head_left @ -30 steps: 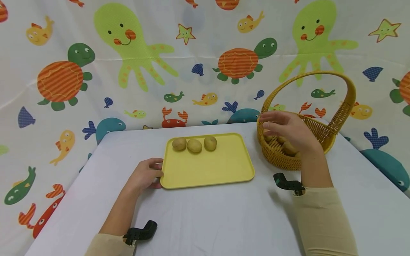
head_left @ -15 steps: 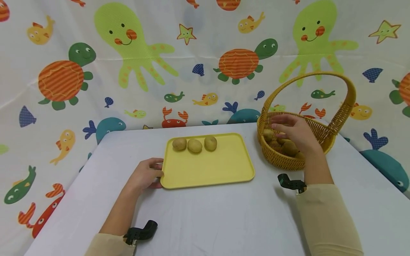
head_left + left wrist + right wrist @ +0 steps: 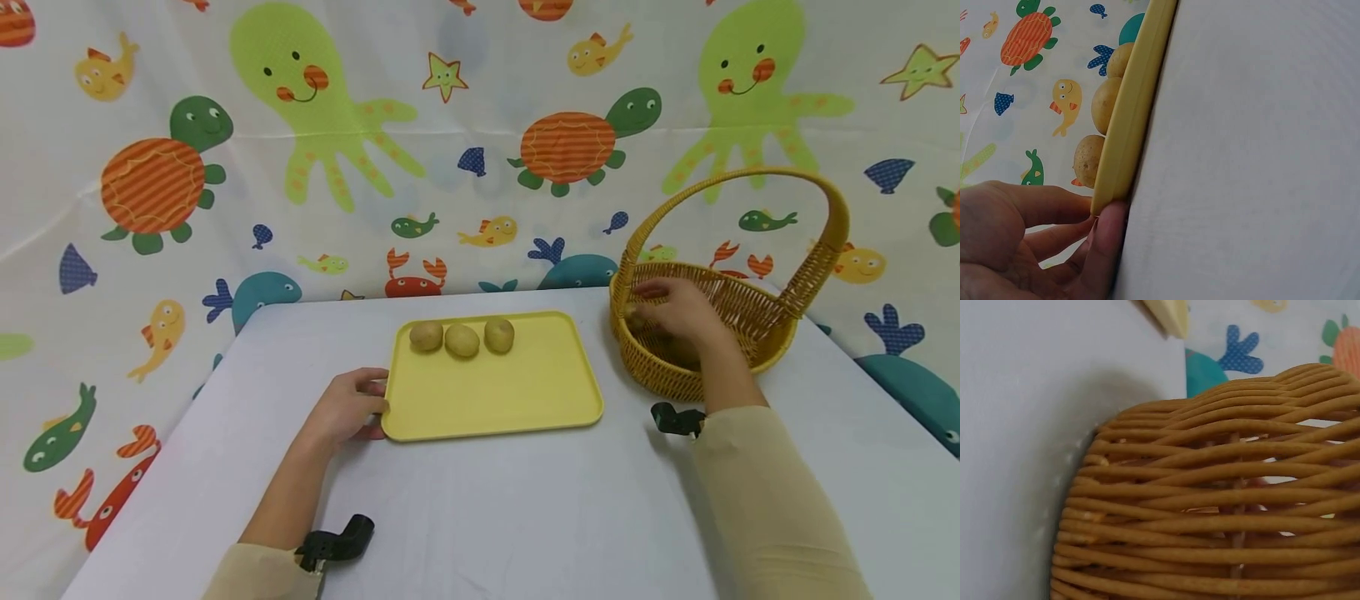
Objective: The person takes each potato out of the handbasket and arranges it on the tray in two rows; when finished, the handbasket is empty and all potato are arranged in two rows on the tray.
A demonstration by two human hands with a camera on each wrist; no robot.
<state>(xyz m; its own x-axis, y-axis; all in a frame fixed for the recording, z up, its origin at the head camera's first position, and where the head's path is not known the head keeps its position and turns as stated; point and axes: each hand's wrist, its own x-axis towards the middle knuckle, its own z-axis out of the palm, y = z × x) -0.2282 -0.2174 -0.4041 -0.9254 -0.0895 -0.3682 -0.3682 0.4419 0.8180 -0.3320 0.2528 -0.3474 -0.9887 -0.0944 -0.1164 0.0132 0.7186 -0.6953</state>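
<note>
My left hand (image 3: 351,406) holds the left edge of a yellow tray (image 3: 525,387); in the left wrist view its fingers (image 3: 1054,206) pinch the tray's corner from above and below. Three potatoes (image 3: 461,341) sit in a row along the tray's far side. To the right, my right hand (image 3: 681,310) reaches down into a wicker basket (image 3: 663,379), its fingertips at a potato (image 3: 636,318) by the basket's left wall. I cannot tell whether they grip it. More potatoes in the basket are mostly hidden beneath the hand. Woven wall (image 3: 1222,512) blocks the right wrist view.
The basket's tall handle (image 3: 750,172) arches above the right hand. Behind the white-covered table (image 3: 487,508) hangs a curtain (image 3: 450,208) printed with sea animals. A corner of the tray shows at the top of the right wrist view.
My right hand has moved from above the basket's left rim, a little right, then down inside among the potatoes. My left hand stays at the tray, and the tray potatoes stay put.
</note>
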